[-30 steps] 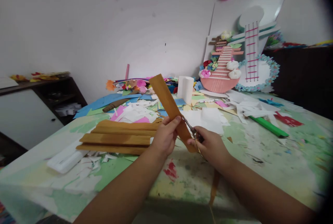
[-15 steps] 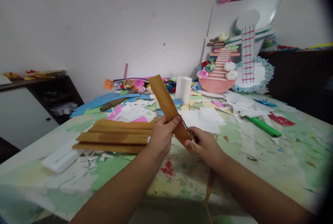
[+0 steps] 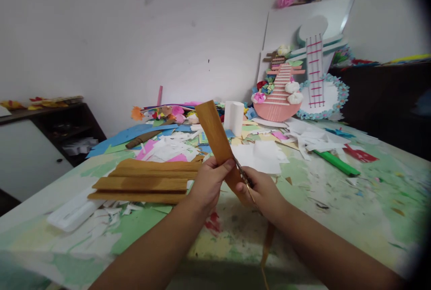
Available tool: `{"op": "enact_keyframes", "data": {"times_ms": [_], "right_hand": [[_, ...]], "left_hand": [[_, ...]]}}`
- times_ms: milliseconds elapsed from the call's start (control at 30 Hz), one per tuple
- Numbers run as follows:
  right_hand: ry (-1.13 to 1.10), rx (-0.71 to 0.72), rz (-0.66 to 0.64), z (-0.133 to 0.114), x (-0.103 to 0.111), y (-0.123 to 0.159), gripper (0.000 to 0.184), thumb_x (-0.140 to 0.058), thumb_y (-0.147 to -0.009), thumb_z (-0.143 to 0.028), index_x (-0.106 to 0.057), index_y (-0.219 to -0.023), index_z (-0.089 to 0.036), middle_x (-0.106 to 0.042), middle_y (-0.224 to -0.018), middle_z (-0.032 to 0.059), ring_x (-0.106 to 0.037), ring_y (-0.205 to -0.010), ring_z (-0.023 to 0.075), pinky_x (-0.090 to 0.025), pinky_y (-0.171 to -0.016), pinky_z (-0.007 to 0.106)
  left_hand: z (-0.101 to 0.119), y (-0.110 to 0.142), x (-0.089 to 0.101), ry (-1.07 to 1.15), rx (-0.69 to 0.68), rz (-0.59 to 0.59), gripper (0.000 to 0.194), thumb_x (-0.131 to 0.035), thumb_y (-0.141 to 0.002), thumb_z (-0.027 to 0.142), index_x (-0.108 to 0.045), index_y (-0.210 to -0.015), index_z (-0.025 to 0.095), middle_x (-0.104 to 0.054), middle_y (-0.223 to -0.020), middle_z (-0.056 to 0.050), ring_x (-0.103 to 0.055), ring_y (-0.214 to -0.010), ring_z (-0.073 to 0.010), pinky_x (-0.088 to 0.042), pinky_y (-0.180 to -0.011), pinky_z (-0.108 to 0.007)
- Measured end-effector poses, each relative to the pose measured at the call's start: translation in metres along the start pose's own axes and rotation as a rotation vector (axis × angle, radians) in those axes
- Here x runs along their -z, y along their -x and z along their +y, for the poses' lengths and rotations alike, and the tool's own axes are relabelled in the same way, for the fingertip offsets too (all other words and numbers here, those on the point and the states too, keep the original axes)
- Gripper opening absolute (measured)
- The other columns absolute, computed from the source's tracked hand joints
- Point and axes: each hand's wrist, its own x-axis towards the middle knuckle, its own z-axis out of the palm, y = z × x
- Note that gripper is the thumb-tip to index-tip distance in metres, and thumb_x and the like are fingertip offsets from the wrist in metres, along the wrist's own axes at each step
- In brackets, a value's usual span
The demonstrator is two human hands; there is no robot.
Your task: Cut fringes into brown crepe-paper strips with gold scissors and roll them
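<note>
Left hand (image 3: pixel 207 182): fingers closed on brown paper strip (image 3: pixel 215 135), raised above worktop (image 3: pixel 336 200) near its front edge; right hand (image 3: pixel 264 191): fingers closed on scissors (image 3: pixel 243 177), blades at strip's edge; brown strips (image 3: pixel 148 180) stacked left.

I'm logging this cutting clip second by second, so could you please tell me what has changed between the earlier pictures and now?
Very little. The left hand keeps pinching the brown paper strip, and the right hand keeps the scissors at its edge. Both sit slightly lower and further left in view, as does the table, so the camera shifted. The brown strips lie unmoved.
</note>
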Motion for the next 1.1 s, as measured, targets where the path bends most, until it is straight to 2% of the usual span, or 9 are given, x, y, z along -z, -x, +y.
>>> {"op": "enact_keyframes", "data": {"times_ms": [267,567,833,1100], "right_hand": [[-0.163,0.027,-0.042,0.0007,0.0,0.0,0.046,-0.034,-0.074,-0.056,-0.051,-0.083,-0.014,-0.046,-0.061,-0.0009,-0.039,-0.055,0.0108,-0.033,-0.05,0.021],[-0.153,0.009,-0.059,-0.0018,0.0017,-0.0006,0.051,-0.032,-0.073,-0.06,-0.052,-0.081,-0.014,-0.046,-0.062,-0.0004,-0.04,-0.058,0.0115,-0.032,-0.051,0.021],[-0.011,0.005,-0.051,-0.0052,0.0032,0.001,0.049,-0.03,-0.075,-0.058,-0.052,-0.078,-0.015,-0.053,-0.064,0.0015,-0.045,-0.058,0.0133,-0.033,-0.053,0.023],[0.147,-0.071,-0.032,-0.0033,0.0017,0.0,0.044,-0.033,-0.076,-0.054,-0.052,-0.081,-0.014,-0.055,-0.064,0.0031,-0.046,-0.057,0.0146,-0.031,-0.051,0.024]], "left_hand": [[0.0039,0.0001,-0.002,0.048,0.046,0.0,0.012,-0.065,-0.059,0.02,-0.062,-0.07,0.014,-0.062,-0.066,0.0,-0.053,-0.063,-0.0111,-0.039,-0.065,-0.025],[0.0027,0.0018,-0.0026,0.042,0.044,-0.015,0.011,-0.064,-0.06,0.019,-0.062,-0.07,0.015,-0.062,-0.067,0.0,-0.053,-0.064,-0.0111,-0.04,-0.065,-0.025],[0.0007,0.0034,-0.0033,-0.046,-0.025,0.048,0.017,-0.063,-0.061,0.021,-0.061,-0.076,0.015,-0.062,-0.072,-0.002,-0.054,-0.07,-0.0143,-0.04,-0.069,-0.027],[0.0003,0.0027,-0.0038,-0.122,-0.026,0.1,0.017,-0.062,-0.06,0.023,-0.06,-0.073,0.013,-0.06,-0.067,-0.001,-0.053,-0.064,-0.0125,-0.041,-0.065,-0.026]]}}
